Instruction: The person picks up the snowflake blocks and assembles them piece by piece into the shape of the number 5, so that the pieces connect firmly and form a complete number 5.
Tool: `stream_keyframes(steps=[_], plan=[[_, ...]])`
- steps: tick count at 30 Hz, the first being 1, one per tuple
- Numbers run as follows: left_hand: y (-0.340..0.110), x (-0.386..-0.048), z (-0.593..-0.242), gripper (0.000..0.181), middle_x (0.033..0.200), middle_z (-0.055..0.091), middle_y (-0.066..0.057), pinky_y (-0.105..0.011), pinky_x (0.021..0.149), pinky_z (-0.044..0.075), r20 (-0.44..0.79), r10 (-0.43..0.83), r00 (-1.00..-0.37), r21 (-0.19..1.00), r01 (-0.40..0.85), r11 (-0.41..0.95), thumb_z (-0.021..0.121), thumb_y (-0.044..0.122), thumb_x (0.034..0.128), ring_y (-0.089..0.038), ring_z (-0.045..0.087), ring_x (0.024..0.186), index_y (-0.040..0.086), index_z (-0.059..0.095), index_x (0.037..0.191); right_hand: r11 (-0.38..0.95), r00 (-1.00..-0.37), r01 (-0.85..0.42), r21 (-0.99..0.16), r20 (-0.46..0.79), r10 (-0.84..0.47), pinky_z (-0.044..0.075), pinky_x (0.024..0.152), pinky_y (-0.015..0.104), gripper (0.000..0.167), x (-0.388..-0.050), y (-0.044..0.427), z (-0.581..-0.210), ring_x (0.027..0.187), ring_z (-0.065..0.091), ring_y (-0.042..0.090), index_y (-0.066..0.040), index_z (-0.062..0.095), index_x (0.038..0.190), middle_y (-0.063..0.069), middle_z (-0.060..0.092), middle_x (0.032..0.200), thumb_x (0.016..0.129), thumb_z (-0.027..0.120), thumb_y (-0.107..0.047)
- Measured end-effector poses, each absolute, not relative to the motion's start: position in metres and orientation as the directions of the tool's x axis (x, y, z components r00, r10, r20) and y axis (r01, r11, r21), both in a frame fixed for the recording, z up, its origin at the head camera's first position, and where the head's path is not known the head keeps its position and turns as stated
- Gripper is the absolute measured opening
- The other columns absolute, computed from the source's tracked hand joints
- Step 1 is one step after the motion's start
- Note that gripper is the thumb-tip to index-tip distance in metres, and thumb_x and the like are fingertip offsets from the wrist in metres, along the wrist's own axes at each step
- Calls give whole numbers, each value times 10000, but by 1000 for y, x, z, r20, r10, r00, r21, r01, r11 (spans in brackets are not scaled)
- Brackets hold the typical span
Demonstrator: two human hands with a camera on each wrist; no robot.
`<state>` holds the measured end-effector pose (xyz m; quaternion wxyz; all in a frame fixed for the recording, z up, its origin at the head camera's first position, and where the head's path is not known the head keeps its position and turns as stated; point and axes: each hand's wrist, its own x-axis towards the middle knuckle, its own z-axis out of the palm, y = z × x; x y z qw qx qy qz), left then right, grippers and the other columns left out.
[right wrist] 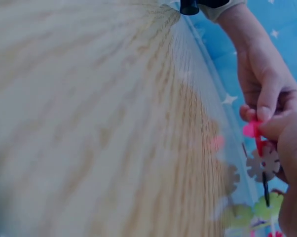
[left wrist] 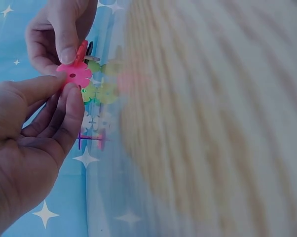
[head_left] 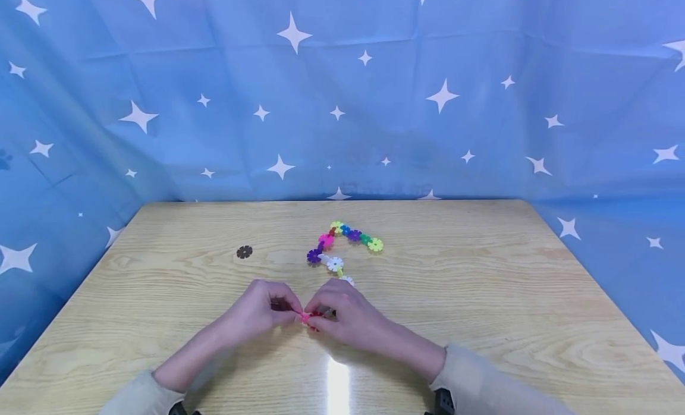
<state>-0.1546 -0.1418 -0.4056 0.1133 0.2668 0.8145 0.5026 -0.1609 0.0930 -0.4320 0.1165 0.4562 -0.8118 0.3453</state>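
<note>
Near the front middle of the table, my left hand (head_left: pixel 259 313) pinches a pink notched disc (left wrist: pixel 75 74) between thumb and fingertips. My right hand (head_left: pixel 350 317) grips a red notched disc (left wrist: pixel 83 52), which stands edge-on against the pink one. In the right wrist view, a grey disc (right wrist: pixel 262 163) and a black disc (right wrist: pixel 266 190) follow on from the red one, partly behind the right fingers. Beyond the hands lies a bent chain of slotted-together discs, with white (head_left: pixel 335 264), purple (head_left: pixel 314 257), and yellow-green (head_left: pixel 376 244) pieces. The right hand hides whether the chain joins the held discs.
A single dark disc (head_left: pixel 244 252) lies flat on the wooden table (head_left: pixel 481 284), left of the chain. Behind the table's far edge hangs a blue cloth (head_left: pixel 374 135) with white stars.
</note>
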Motion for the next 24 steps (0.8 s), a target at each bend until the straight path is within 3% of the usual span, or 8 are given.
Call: stream_keyframes(steps=[4,7,10,13,18,24], plan=[[-143,-155,-405,102,842,728,24,-283,708,595,45,552,-833,885,289,364,767,1,871,-167,689,768,88,768,925,327,-536,-833,-447,504,-677,480,828,215,96,-161,92,-431,898,598,63,-144,763,938,-99,709,880,876,814,-90],[-148,-160,-401,43,836,724,1,-290,684,588,16,556,-831,883,273,382,787,89,885,-187,682,760,92,768,923,328,-548,-821,-468,481,-685,490,813,192,77,-161,92,-429,894,606,69,-131,754,936,-83,703,888,895,793,-79],[-160,-170,-397,94,855,720,-24,-304,673,588,9,521,-853,871,263,415,792,154,896,-215,678,767,76,766,942,335,-569,-798,-500,446,-691,492,787,170,63,-161,94,-427,880,600,61,-124,738,949,-68,690,908,928,757,-69],[-177,-187,-396,134,885,711,-44,-298,671,584,35,417,-908,842,252,477,779,142,906,-221,667,785,42,757,992,334,-569,-795,-506,431,-701,493,786,165,64,-163,96,-426,879,600,49,-127,723,958,-66,687,930,949,734,-64],[-208,-218,-404,148,914,722,-99,-268,658,551,146,233,-961,709,266,653,772,47,895,-219,667,810,-34,739,1015,304,-508,-840,-449,459,-729,510,828,193,84,-166,97,-427,900,634,66,-122,711,950,-53,698,929,936,738,-43],[-229,-238,-411,219,1060,658,-255,-391,715,567,136,187,-973,626,231,745,769,29,880,-356,685,902,-71,710,1066,303,-490,-851,-429,440,-752,518,845,211,112,-168,97,-424,908,642,84,-126,695,942,-31,698,935,928,740,-24]])
